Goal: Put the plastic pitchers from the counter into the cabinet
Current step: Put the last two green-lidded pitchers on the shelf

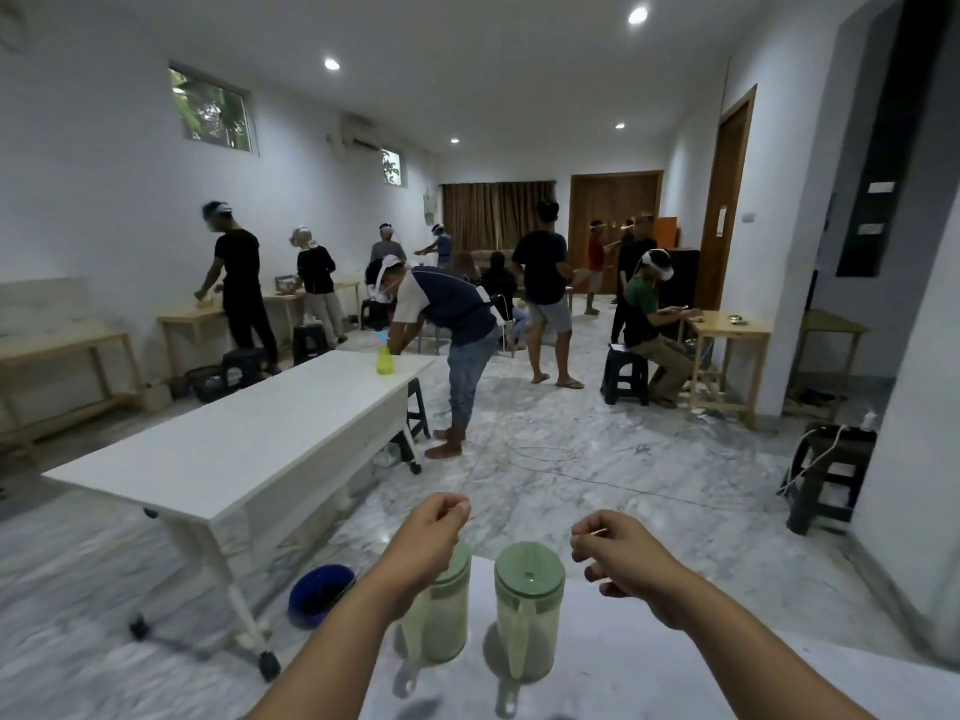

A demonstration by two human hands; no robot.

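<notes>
Two green plastic pitchers with green lids stand upright side by side on the pale counter (649, 683) right below me. The left pitcher (441, 615) is partly hidden by my left forearm. The right pitcher (527, 610) shows fully, with its handle toward me. My left hand (431, 537) hovers above the left pitcher, fingers loosely curled and holding nothing. My right hand (618, 553) hangs to the right of the right pitcher's lid, fingers also loosely curled and empty. Neither hand touches a pitcher. No cabinet is in view.
A long white table on wheels (249, 439) stands ahead on the left, with a blue bucket (322, 595) on the marble floor beside it. A person (447, 324) bends over that table's far end. Several other people, wooden tables and dark stools fill the room beyond.
</notes>
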